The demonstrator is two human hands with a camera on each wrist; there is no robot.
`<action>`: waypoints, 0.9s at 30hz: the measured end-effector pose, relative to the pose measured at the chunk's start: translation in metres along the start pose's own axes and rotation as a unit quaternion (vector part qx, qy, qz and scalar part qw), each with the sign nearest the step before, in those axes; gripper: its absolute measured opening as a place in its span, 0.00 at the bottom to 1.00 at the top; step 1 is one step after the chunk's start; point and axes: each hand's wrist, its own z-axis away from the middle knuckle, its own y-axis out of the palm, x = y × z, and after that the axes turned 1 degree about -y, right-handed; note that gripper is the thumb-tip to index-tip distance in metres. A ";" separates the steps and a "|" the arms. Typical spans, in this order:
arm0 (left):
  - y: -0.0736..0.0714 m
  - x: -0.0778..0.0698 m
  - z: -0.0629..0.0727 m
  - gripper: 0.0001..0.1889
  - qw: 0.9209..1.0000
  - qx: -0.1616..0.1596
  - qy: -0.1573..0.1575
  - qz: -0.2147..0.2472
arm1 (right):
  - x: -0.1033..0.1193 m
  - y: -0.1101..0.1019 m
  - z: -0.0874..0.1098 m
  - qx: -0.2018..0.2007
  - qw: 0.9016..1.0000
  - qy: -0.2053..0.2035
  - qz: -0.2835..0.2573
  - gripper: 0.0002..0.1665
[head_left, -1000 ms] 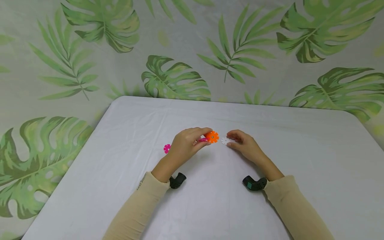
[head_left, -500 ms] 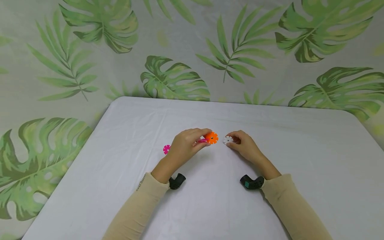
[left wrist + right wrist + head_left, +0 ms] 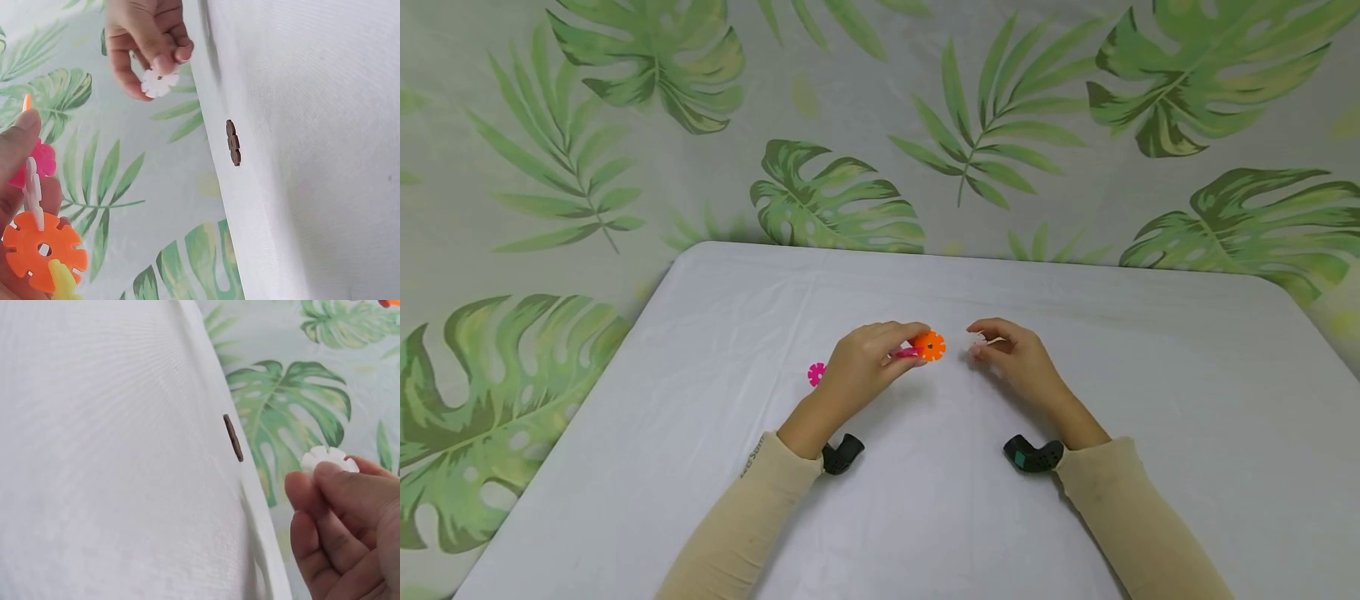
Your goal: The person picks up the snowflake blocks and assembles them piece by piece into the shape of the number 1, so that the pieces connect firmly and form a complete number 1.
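Observation:
My left hand [image 3: 867, 360] grips several slotted plastic discs joined together. In the left wrist view, an orange disc [image 3: 25, 240], a white disc [image 3: 32, 190] seen edge-on, a pink disc [image 3: 45, 157] and part of a yellow disc [image 3: 61, 281] show there. My right hand [image 3: 1018, 354] is a short gap to the right, above the table. Between thumb and fingers it pinches a single white slotted disc [image 3: 325, 456], partly covered by the thumb. Another pink disc [image 3: 817, 374] shows left of my left hand; whether it joins the held discs I cannot tell.
A white cloth covers the table [image 3: 925, 500]; a leaf-patterned backdrop [image 3: 850, 100] stands behind it. On white cloth in the left wrist view is a small dark brown scalloped piece [image 3: 233, 142]. Black wrist devices [image 3: 1033, 455] sit at both cuffs.
My right hand has shifted slightly right, away from the orange disc, and its white disc has turned between the fingers. My left hand has stayed nearly still.

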 end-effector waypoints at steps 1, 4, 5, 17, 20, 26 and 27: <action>0.000 0.000 0.000 0.19 1.000 -0.001 0.001 0.001 | 0.003 -0.001 0.001 -0.001 1.000 -0.005 -0.015 0.18; 0.000 -0.001 0.000 0.19 1.000 -0.002 0.001 -0.002 | 0.017 -0.004 0.002 -0.002 0.998 -0.027 -0.053 0.17; 0.000 -0.001 0.001 0.19 1.000 -0.002 0.001 -0.003 | 0.022 -0.005 0.003 -0.002 0.998 -0.033 -0.058 0.18; -0.001 0.000 0.001 0.20 1.000 -0.002 0.005 -0.001 | 0.038 -0.011 0.002 0.007 0.993 -0.074 -0.089 0.15; -0.001 0.000 0.001 0.20 1.000 -0.003 0.005 0.003 | 0.037 -0.012 0.001 0.004 0.993 -0.081 -0.090 0.13; 0.000 0.000 0.001 0.19 1.000 -0.002 0.006 0.006 | 0.047 -0.009 0.004 0.005 0.992 -0.087 -0.092 0.11; 0.000 0.000 0.001 0.19 1.000 -0.002 0.006 0.005 | 0.049 -0.008 0.005 0.006 0.992 -0.089 -0.093 0.11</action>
